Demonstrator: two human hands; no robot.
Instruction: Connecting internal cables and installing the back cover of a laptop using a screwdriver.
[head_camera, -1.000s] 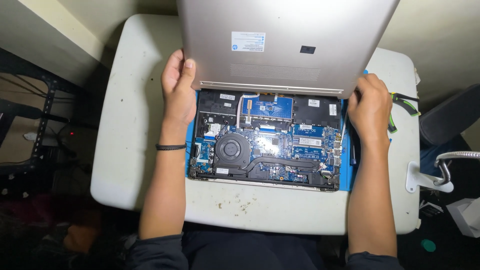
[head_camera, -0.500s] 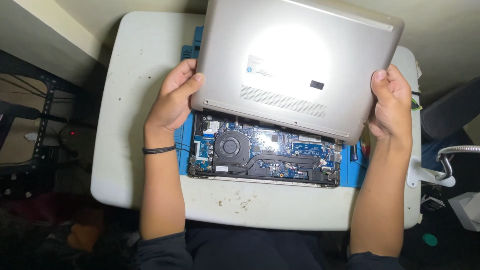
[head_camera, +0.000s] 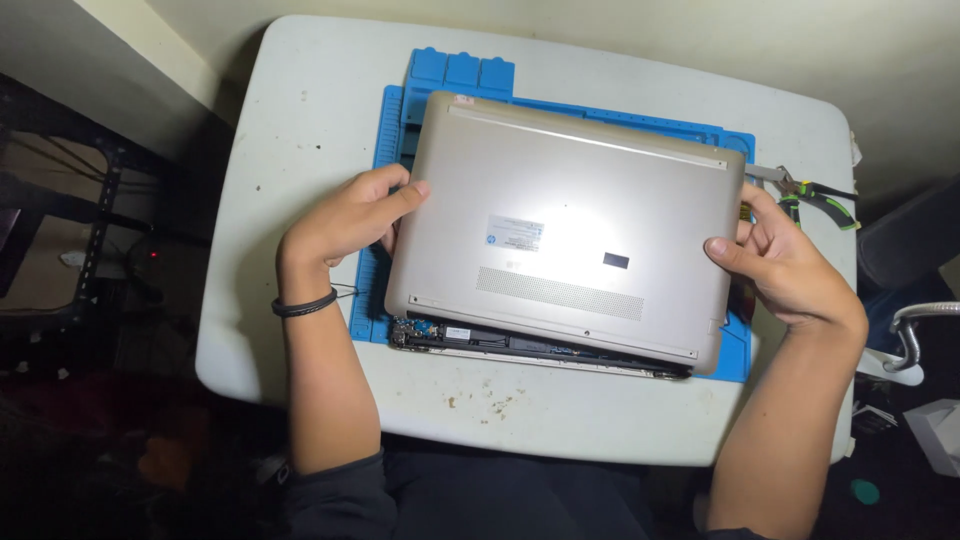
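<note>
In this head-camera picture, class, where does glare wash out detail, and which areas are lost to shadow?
Head view: glare blooms on the middle of the champagne metal laptop bottom cover, bleaching its finish; the white plastic table is evenly lit; the floor and dark metal rack at the left sink into shadow; focus is sharp overall.

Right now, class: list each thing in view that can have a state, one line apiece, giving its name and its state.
Bottom cover: held by both hands, lying askew over the laptop base, not seated.
Laptop base: near edge exposed, internals showing.
Left hand: grips the cover's left edge.
Right hand: grips its right edge.
Pliers: lying unused.
</note>
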